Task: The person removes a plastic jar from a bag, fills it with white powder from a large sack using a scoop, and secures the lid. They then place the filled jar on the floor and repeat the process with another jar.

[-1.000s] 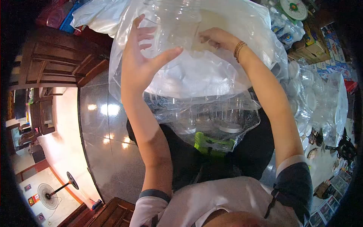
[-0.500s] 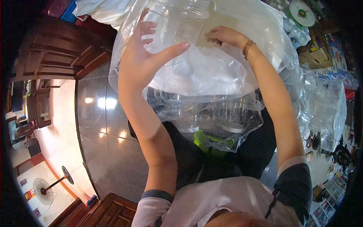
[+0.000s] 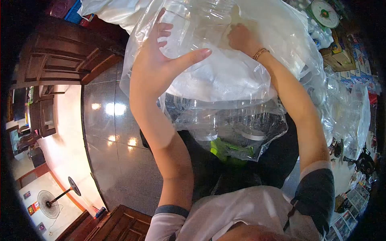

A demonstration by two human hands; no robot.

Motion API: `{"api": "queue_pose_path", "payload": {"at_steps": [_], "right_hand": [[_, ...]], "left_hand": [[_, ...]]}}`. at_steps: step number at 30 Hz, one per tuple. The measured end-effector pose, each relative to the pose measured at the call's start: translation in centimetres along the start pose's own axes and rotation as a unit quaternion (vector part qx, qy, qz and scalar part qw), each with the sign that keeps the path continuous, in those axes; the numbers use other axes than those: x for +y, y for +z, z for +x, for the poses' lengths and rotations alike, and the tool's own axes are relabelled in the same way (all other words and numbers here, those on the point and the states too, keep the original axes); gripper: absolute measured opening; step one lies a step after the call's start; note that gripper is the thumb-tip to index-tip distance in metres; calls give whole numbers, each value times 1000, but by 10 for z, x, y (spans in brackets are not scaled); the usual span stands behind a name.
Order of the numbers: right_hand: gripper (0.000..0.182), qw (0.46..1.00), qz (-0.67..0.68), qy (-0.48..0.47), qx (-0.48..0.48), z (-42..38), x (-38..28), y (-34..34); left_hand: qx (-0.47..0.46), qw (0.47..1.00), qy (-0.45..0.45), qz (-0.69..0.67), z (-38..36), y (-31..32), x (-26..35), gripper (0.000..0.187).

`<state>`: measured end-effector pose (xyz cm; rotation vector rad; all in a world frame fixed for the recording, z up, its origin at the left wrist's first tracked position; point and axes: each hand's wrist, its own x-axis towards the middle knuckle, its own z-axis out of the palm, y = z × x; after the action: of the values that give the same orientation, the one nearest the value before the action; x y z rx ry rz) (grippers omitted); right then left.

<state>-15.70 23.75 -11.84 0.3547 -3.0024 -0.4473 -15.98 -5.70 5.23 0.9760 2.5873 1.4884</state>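
Note:
In front of me a large clear plastic bag (image 3: 295, 40) is spread wide, its lower edge hanging over my lap. My left hand (image 3: 159, 60) is open at its left side, thumb and fingers stretched apart. Clear ribbed plastic containers (image 3: 205, 22) lie in the bag beyond the thumb. My right hand (image 3: 243, 38), a bracelet at its wrist, is closed at the right of these containers; what its fingers hold, if anything, is hidden. Below, more clear plastic containers (image 3: 251, 128) sit in clear film between my legs, above a bright green object (image 3: 233, 149).
Bags of clear plastic containers (image 3: 345, 116) fill the right side. A dial scale (image 3: 325, 15) and a cardboard box (image 3: 337, 56) stand at the upper right. Dark floor tiles (image 3: 128, 168), a wooden door (image 3: 64, 60) and a fan (image 3: 50, 204) lie to the left.
My right hand has moved slightly right, and its fingers look more curled. My left hand keeps its spread shape. The whole view has shifted a little.

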Motion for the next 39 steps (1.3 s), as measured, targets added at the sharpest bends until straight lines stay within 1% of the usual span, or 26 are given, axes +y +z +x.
{"api": "queue_pose_path", "payload": {"at_steps": [1,2,5,8,10,11,13,14,17,19,21,22,25,28,31,32,33,34,35,36,38,39], "right_hand": [[19,999,-1,-42,-30,4,-5,2],[18,999,23,-30,-39,6,-9,4],[18,993,96,3,-66,13,-19,6],[21,978,176,26,-108,18,-22,10],[24,961,230,38,-151,17,-25,2],[25,957,266,23,-111,19,-24,15],[27,941,337,-8,-31,21,-21,44],[27,928,371,-22,-9,18,-17,52],[26,889,450,-70,44,3,-16,26],[26,861,494,-96,70,-6,-16,5],[26,851,512,-97,65,-4,-14,1],[26,851,514,-93,61,-5,-16,-1],[23,876,479,-56,-20,5,-8,14],[22,939,328,-19,98,-4,-10,6],[18,916,361,99,144,-15,-12,-23],[15,801,541,191,171,-15,-10,-24],[13,642,692,270,189,-14,-10,-30],[13,448,806,335,196,-14,-10,-36],[13,357,832,373,203,-15,-10,-40],[15,263,849,408,208,-16,-17,-70],[19,179,856,428,229,-18,-17,-85],[21,191,855,415,247,-17,-14,-83]], "left_hand": [[-8,1000,-4,9,-1,-1,3,97],[-16,1000,-7,19,-1,-1,5,101],[4,1000,0,5,1,0,2,93],[-14,1000,-21,4,3,-1,9,99],[2,1000,24,-7,6,2,4,99],[9,999,46,-13,7,3,2,99],[9,999,44,-22,6,4,5,104],[10,999,43,-26,6,5,7,107],[-10,998,49,-37,9,8,0,110],[-1,997,65,-45,9,9,-3,110],[5,996,67,-54,7,9,-4,109],[5,996,64,-60,7,8,-2,109],[-5,996,55,-64,5,6,-2,108],[-9,994,59,-90,4,6,-2,106],[-8,990,60,-128,3,8,-8,104],[-8,988,58,-139,3,8,-8,103],[-3,989,62,-136,2,8,-6,102],[3,989,66,-132,1,7,-4,102],[8,989,69,-127,0,6,-2,101],[7,989,66,-131,-2,6,-2,101],[7,988,60,-139,-2,7,-3,102],[6,988,64,-143,-2,8,-4,104]]}}
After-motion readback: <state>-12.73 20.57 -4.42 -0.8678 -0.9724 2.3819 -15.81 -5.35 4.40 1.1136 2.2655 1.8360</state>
